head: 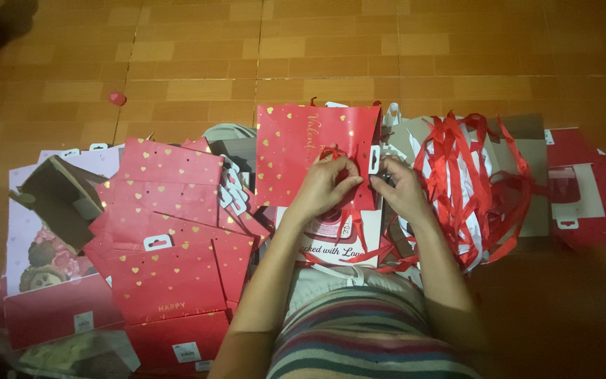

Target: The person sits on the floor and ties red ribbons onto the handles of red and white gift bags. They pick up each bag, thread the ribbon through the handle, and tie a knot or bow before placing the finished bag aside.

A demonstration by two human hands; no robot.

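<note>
From the head view I am looking down at my left hand [327, 184] and right hand [400, 188], both resting on a flat, glossy red paper gift bag [296, 151] dotted with small gold hearts, lying on the tiled floor [198, 63] just ahead of my lap. The left fingers [344, 184] are pinching closed on a thin, satiny red ribbon [332, 153] at the bag's top edge; the right fingers [379, 184] are curling shut beside a white card tag [374, 159]. A fanned stack of matching bags [166, 238] is lying to the left, a loose tangle of ribbons [468, 186] to the right.
</note>
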